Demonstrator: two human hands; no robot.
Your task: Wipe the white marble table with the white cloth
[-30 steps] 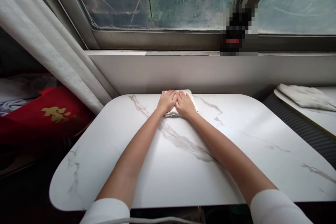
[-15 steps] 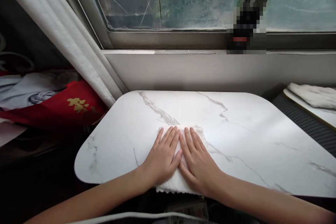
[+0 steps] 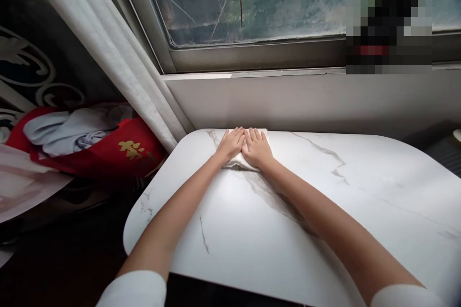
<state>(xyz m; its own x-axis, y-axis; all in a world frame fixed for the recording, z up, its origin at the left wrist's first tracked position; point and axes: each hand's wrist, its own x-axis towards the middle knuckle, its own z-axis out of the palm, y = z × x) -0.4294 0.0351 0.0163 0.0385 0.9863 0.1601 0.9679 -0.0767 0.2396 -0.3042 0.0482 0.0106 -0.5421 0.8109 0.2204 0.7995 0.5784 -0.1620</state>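
Both arms stretch out over a white marble-patterned table [image 3: 230, 220] to its far edge. My left hand [image 3: 230, 146] lies flat, palm down, on a white cloth [image 3: 239, 162], its fingers stretched toward the wall. Close beside it, my right hand [image 3: 258, 148] presses flat on the same cloth, with the two hands touching or nearly so. Neither hand's fingers are wrapped around anything. Most of the cloth is hidden under the palms; its near edge is bunched and shows a dark line below it.
A low wall [image 3: 295, 100] rises behind the table, under a window [image 3: 273, 5]. A pale curtain [image 3: 108, 53] hangs at the left. Past it sits a red bag [image 3: 140, 148] with grey-blue cloth [image 3: 72, 129] in it. A dark ribbed surface [image 3: 442, 148] borders the table at right.
My two hands have slid forward together with the cloth, from the table's near edge to its far edge by the wall. The view has shifted left.
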